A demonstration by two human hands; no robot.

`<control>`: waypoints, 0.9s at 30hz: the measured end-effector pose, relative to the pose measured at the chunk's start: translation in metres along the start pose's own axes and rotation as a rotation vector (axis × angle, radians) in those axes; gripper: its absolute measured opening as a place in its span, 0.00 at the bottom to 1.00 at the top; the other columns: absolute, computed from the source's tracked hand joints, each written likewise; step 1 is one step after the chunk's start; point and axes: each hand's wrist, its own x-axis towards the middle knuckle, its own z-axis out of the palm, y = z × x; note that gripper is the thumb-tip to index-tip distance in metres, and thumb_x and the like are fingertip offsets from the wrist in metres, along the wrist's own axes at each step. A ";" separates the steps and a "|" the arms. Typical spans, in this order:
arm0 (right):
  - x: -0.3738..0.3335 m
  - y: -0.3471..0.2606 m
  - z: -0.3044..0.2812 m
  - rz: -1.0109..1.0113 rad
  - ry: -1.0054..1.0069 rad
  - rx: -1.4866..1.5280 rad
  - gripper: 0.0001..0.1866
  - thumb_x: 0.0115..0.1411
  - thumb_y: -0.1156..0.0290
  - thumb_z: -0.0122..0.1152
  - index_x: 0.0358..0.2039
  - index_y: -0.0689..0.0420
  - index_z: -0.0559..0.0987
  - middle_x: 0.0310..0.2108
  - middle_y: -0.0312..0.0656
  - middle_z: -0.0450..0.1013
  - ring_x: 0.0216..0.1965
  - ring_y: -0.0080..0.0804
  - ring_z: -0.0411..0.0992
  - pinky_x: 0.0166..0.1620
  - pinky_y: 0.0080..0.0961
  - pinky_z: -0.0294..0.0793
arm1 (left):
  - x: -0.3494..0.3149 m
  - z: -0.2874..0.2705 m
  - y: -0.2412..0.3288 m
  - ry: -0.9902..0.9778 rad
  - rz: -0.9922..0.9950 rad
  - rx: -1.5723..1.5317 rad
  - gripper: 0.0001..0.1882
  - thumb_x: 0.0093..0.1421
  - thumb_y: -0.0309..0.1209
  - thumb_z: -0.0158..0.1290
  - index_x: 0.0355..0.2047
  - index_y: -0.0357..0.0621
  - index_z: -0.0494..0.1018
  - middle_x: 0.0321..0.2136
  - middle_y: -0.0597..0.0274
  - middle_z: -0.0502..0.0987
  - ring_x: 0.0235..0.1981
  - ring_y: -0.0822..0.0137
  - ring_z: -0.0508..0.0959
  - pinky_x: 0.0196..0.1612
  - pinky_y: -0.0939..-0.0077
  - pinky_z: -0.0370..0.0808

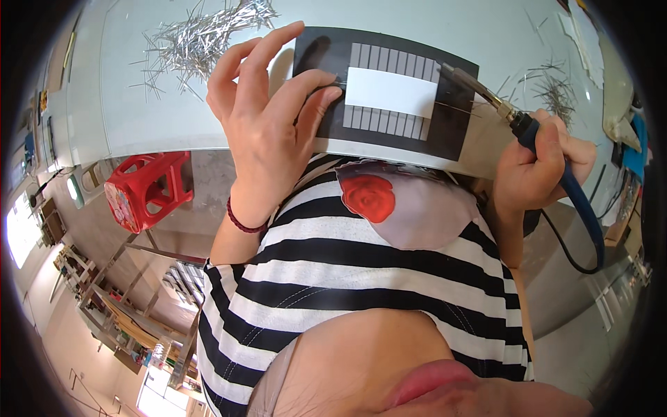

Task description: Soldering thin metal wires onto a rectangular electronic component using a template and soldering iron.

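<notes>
A black rectangular board [455, 132] lies on the table in front of me. Two rows of narrow grey bars [396, 61] on it flank a plain white strip [389, 92]. At the strip's left end, my left hand [267, 104] has thumb and forefinger pinched together; whatever sits between the tips is too thin to make out. The other left fingers are raised. My right hand [545, 163] is wrapped round the blue handle of a soldering iron [511, 115]. Its metal tip reaches over the board near the upper right bars. A fine wire [455, 108] sticks out from the strip's right end.
Loose thin metal wires are heaped in a pile [201, 45] at the far left, with a smaller pile [556, 94] to the right. The iron's dark cable [573, 260] loops below my right hand. A red plastic stool [146, 187] stands beyond the table's edge [167, 151].
</notes>
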 end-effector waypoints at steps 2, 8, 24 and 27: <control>-0.001 0.000 -0.001 0.045 0.017 0.012 0.10 0.57 0.84 0.59 0.30 0.61 0.65 0.20 0.41 0.70 0.20 0.17 0.59 0.24 0.19 0.60 | 0.004 0.003 0.001 -0.009 0.002 0.019 0.09 0.48 0.31 0.69 0.30 0.53 0.82 0.57 0.66 0.76 0.54 0.53 0.69 0.56 0.62 0.61; -0.013 0.009 -0.007 0.013 -0.023 0.082 0.11 0.60 0.90 0.60 0.41 0.63 0.79 0.35 0.44 0.65 0.27 0.30 0.70 0.26 0.20 0.72 | 0.008 0.003 0.006 -0.070 0.005 0.094 0.07 0.50 0.28 0.68 0.28 0.50 0.81 0.58 0.67 0.76 0.58 0.55 0.68 0.59 0.62 0.61; -0.010 0.006 0.007 0.085 0.038 0.166 0.12 0.60 0.80 0.64 0.29 0.58 0.67 0.19 0.32 0.66 0.20 0.13 0.57 0.25 0.17 0.54 | -0.015 -0.007 0.001 0.113 0.129 0.099 0.11 0.54 0.38 0.67 0.37 0.52 0.82 0.49 0.64 0.80 0.49 0.58 0.74 0.53 0.65 0.65; -0.010 0.005 0.013 0.127 0.048 0.224 0.12 0.59 0.82 0.61 0.28 0.57 0.65 0.17 0.30 0.62 0.20 0.13 0.54 0.24 0.18 0.51 | -0.022 -0.011 0.022 -0.051 0.262 0.056 0.20 0.55 0.47 0.65 0.45 0.53 0.82 0.49 0.68 0.81 0.49 0.62 0.75 0.54 0.67 0.67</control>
